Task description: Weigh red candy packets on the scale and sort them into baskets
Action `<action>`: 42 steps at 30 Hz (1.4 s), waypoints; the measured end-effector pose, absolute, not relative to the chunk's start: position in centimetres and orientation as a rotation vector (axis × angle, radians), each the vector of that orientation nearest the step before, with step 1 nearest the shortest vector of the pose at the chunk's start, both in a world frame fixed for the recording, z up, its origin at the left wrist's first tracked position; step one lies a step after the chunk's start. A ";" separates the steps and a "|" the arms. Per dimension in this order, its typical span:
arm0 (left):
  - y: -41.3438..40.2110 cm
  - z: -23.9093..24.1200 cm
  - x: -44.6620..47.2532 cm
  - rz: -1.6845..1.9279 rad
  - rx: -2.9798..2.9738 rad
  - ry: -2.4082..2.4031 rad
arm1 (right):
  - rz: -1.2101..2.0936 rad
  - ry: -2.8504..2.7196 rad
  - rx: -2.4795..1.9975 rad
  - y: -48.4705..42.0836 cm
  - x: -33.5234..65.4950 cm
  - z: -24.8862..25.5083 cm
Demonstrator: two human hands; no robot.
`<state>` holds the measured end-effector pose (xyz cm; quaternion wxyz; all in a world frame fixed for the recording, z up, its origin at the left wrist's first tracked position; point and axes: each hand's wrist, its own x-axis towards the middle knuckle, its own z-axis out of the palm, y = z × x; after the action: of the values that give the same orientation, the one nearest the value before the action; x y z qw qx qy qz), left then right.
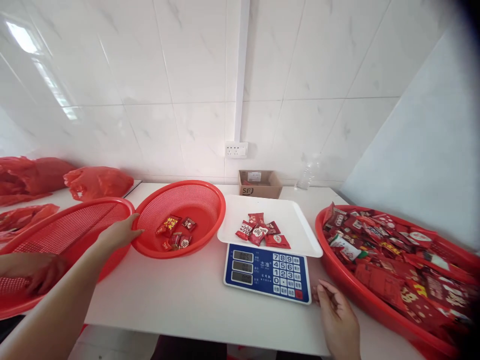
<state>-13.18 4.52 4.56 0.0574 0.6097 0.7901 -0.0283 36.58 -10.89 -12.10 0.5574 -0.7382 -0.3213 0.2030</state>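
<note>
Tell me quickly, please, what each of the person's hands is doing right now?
Left hand: open, fingers on the rim of the red basket, holding nothing.
Right hand: open, resting on the table beside the scale, empty.

A round red plastic mesh basket [187, 212] sits upright on the white table, holding a few small red-wrapped sweets [175, 231] loose at its bottom, with fingers touching its left rim. Just right of it stands a blue-faced electronic scale [267, 272], whose white tray [300, 230] carries a small cluster of red sweet packets [262, 232].
</note>
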 end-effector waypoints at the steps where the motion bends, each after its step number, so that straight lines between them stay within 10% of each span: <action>1: 4.7 4.5 -13.5 -0.089 1.850 2.387 | 0.466 -0.763 -1.749 -10.9 36.5 -12.0; 42: 9.5 4.2 -16.1 -0.204 1.971 2.332 | 0.428 -0.821 -1.808 -10.8 36.4 -11.6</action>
<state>-16.13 9.54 4.21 0.0408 0.6436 0.7614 -0.0665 36.40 -10.77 -11.58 0.5271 -0.7564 -0.3434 0.1792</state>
